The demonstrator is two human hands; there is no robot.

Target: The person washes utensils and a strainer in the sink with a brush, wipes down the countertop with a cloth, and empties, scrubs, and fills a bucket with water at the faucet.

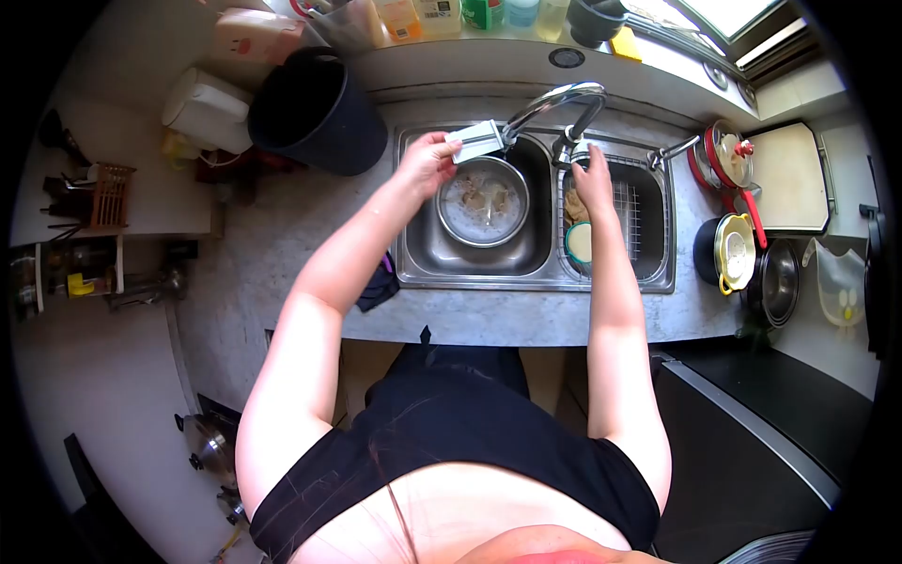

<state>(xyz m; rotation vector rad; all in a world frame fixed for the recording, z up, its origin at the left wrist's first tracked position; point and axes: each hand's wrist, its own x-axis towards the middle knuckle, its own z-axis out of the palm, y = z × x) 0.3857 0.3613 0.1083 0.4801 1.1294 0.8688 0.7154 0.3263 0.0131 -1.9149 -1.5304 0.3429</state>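
Observation:
My left hand (429, 163) pinches a white rectangular plastic piece (477, 141) by its left end, beside the spout end of the faucet (592, 103). Below it, in the left sink basin, stands a round metal pot (442, 218) with cloudy, foamy water and some brownish matter inside. My right hand (592, 180) reaches over the right basin, its fingers at the faucet handle (582, 148) by the faucet base; the fingertips partly hide the handle. Under that forearm, a green-rimmed round container (580, 242) and a tan, crumpled-looking item (574, 205) sit in a wire rack (628, 221).
A black bin (324, 117) and a white jug (202, 108) stand left of the double sink (470, 282). Several bottles (484, 13) line the ledge behind it. At right are a red pot (725, 155), a yellow colander (736, 249) and a cutting board (791, 179).

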